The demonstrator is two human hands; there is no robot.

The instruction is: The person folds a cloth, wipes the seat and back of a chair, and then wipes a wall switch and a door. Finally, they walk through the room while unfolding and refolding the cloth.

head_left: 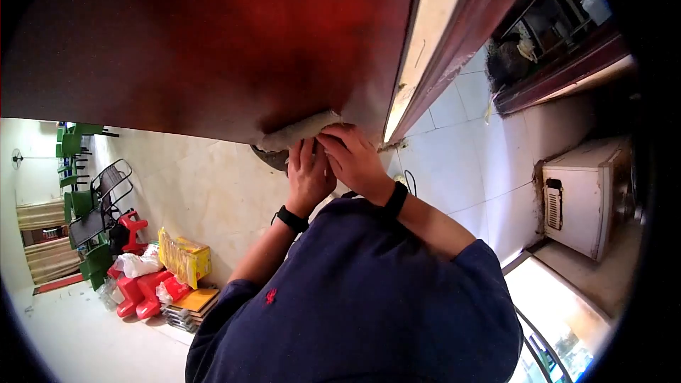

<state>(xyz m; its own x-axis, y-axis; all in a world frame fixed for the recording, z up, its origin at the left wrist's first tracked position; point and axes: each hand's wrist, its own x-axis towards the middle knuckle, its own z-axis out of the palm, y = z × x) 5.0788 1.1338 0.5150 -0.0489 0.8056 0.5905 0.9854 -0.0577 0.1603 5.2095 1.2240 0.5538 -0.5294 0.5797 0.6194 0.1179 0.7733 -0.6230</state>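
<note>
A long pale, dough-like roll [301, 132] lies at the lower edge of a dark red glossy surface [234, 42]. My left hand [310, 174] touches the roll's near side with its fingertips, the fingers bent and close together. Right beside it, my right hand [353, 158] has its fingers over the right end of the roll. Both hands are closed around the roll's near edge, and their fingertips are partly hidden. Part of a dark round object [271, 159] shows below the roll, left of my left hand.
Red stools [145, 292], a yellow box [186, 261] and green chairs [79, 202] stand at the left. A cream door edge [431, 18] rises above right. A white appliance [578, 202] is at the far right, with pale floor tiles [454, 149] between.
</note>
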